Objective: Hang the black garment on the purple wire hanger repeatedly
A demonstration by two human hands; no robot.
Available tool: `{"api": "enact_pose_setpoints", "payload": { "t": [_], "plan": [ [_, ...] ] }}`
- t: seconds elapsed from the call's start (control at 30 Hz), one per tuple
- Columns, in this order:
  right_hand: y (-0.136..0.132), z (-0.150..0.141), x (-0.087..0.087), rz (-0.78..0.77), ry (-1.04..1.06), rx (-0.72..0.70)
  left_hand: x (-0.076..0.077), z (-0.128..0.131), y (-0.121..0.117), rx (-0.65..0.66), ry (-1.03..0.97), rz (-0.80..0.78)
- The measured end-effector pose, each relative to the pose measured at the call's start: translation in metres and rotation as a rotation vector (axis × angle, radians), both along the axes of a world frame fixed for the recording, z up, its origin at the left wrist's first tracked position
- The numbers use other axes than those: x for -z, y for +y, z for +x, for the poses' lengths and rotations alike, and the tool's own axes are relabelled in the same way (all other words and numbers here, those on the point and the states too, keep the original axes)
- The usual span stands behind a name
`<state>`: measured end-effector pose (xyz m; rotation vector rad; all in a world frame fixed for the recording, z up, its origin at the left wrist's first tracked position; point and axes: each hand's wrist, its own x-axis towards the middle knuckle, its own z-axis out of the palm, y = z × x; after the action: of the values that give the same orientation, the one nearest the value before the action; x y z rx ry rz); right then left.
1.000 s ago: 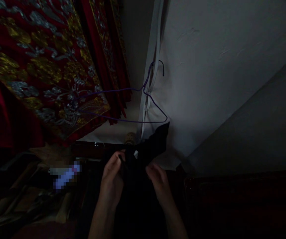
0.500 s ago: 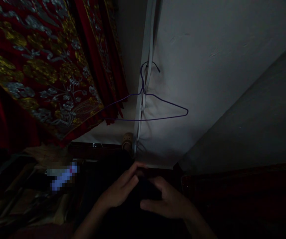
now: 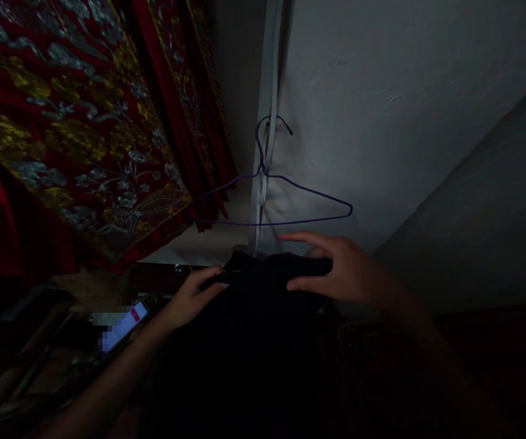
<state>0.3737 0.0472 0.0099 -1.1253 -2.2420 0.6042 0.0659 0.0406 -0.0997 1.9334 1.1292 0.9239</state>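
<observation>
A black garment [image 3: 263,317] is stretched between my two hands, its upper edge raised just below a purple wire hanger [image 3: 306,190]. My left hand [image 3: 194,296] pinches it near its left upper edge, thumb in front. On the other side my right hand [image 3: 340,271] grips the right upper edge between thumb and fingers, with the index finger stretched out above. The hanger hangs unused against the wall by its hook and touches neither hand. In the dark the garment's cut is hard to make out.
Red cloth [image 3: 80,134] with gold and silver embroidery hangs at the left, close to the hanger's left end. A white cable [image 3: 274,79] runs down the wall corner behind the hanger. A lit phone [image 3: 126,326] rests at the lower left beside my left forearm. A pale wall [image 3: 382,140] fills the right.
Both hands have risen and moved apart, lifting the black garment up from my lap toward the hanger. The shoe seen below is now mostly covered by the cloth.
</observation>
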Motion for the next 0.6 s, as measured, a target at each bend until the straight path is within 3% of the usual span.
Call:
{"api": "enact_pose_setpoints", "payload": {
  "t": [0.13, 0.3, 0.4, 0.47, 0.6],
  "plan": [
    [0.022, -0.001, 0.023, -0.164, 0.047, -0.232, -0.002, 0.003, -0.006, -0.003, -0.113, -0.012],
    [0.044, 0.003, 0.039, 0.050, 0.526, 0.013, 0.007, 0.015, -0.014, 0.101, -0.128, -0.103],
    [0.050, 0.002, 0.037, -0.097, 0.766, 0.094, 0.011, 0.021, -0.020, 0.196, -0.090, -0.174],
    [0.050, -0.001, 0.035, -0.189, 0.802, 0.138, 0.014, 0.026, -0.023, 0.225, -0.054, -0.164],
    [0.042, -0.005, 0.030, -0.064, 0.581, 0.123, 0.031, 0.040, -0.018, 0.238, -0.100, -0.195]
  ]
}}
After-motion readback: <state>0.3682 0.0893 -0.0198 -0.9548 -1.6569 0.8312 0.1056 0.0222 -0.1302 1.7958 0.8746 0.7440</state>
